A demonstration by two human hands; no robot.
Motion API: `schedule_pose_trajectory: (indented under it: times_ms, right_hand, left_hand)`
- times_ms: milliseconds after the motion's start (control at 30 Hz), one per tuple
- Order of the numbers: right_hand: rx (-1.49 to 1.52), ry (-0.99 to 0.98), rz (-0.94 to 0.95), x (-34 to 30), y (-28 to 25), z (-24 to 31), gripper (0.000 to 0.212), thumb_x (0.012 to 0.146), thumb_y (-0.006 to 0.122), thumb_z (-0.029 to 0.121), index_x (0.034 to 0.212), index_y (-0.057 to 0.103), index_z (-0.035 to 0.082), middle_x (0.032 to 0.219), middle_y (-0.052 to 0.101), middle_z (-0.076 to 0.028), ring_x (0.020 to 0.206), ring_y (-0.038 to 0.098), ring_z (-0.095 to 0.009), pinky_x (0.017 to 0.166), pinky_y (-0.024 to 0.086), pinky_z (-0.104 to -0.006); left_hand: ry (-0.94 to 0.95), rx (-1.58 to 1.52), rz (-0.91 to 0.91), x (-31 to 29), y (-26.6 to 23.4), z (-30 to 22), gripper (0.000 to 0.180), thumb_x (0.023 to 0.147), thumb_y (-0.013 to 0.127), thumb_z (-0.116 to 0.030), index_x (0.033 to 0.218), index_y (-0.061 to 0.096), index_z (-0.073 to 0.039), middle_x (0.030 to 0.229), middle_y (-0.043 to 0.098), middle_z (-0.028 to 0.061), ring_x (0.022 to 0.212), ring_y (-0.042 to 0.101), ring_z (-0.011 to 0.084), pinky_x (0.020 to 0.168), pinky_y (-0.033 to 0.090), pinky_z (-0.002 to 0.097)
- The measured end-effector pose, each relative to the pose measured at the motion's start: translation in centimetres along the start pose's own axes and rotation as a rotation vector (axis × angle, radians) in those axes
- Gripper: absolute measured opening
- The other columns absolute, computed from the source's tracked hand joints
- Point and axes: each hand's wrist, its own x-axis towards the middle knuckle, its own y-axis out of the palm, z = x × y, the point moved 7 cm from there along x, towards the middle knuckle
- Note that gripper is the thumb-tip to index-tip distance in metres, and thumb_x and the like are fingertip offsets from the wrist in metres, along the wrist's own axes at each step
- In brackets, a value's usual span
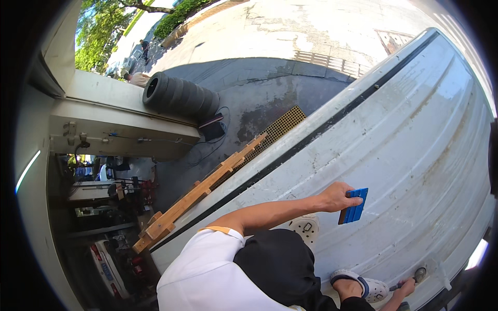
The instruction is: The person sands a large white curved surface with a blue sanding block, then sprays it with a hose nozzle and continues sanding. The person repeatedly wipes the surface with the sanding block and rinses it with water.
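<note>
Lengthwise steep in view: blue scraper (355, 209)

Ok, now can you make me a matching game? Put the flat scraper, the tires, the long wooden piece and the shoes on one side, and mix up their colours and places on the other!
Things:
1. flat scraper
2. tires
3. long wooden piece
4. shoes

Colours and places:
A. black, packed close together
B. mostly white, with holes, on the person's feet
C. blue, held in the left hand
D. orange-brown, beside the big white ridged surface

Right pairs: 1-C, 2-A, 3-D, 4-B.
</note>
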Motion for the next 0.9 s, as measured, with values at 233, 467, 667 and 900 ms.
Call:
schedule_pose_trajectory:
  times_ms: [233, 467, 667, 900]
  right_hand:
    - [-0.543, -0.135, 0.387, -3.1, -3.3, 7.5, 0.019, 0.090, 0.070, 0.025, 0.094, 0.064, 0.007, 0.068, 0.060, -0.007, 0.052, 0.055, -0.019, 0.047, 0.042, -0.0337]
    - [-0.534, -0.181, 0.727, -18.6, 3.7, 9.8, 0.024, 0.094, 0.080, 0.026, 0.109, 0.067, 0.011, 0.064, 0.046, 0.004, 0.048, 0.041, -0.009, 0.043, 0.035, -0.0286]
    - [-0.468, -0.241, 0.974, -32.5, 12.2, 19.4, 0.036, 0.093, 0.082, 0.025, 0.120, 0.071, 0.003, 0.073, 0.062, -0.003, 0.057, 0.047, -0.011, 0.051, 0.042, -0.0310]
    - [-0.623, -0.765, 1.317, -38.6, 21.8, 21.0, 0.048, 0.100, 0.075, 0.022, 0.140, 0.060, 0.001, 0.105, 0.069, -0.013, 0.092, 0.062, -0.020, 0.086, 0.052, -0.0334]
  left_hand:
    - [0.037, -0.056, -0.105, 0.7, -0.9, 1.0, 0.044, 0.098, 0.073, -0.038, 0.082, 0.069, 0.003, 0.068, 0.063, 0.0098, 0.066, 0.053, 0.0165, 0.065, 0.048, 0.0376]
    - [-0.111, -0.164, -0.259, -2.2, -4.0, 4.8, 0.042, 0.098, 0.075, -0.041, 0.096, 0.077, 0.000, 0.086, 0.075, 0.0097, 0.082, 0.066, 0.0168, 0.077, 0.054, 0.0356]
    - [-0.103, -0.418, -0.331, -1.1, -6.1, 3.9, 0.036, 0.101, 0.075, -0.035, 0.104, 0.077, 0.001, 0.095, 0.076, 0.0060, 0.087, 0.066, 0.0132, 0.082, 0.054, 0.0328]
    - [-0.061, -0.761, -0.505, 1.6, -8.1, 3.6, 0.039, 0.099, 0.078, -0.028, 0.121, 0.067, 0.002, 0.108, 0.072, 0.0095, 0.095, 0.074, 0.0206, 0.085, 0.064, 0.0389]
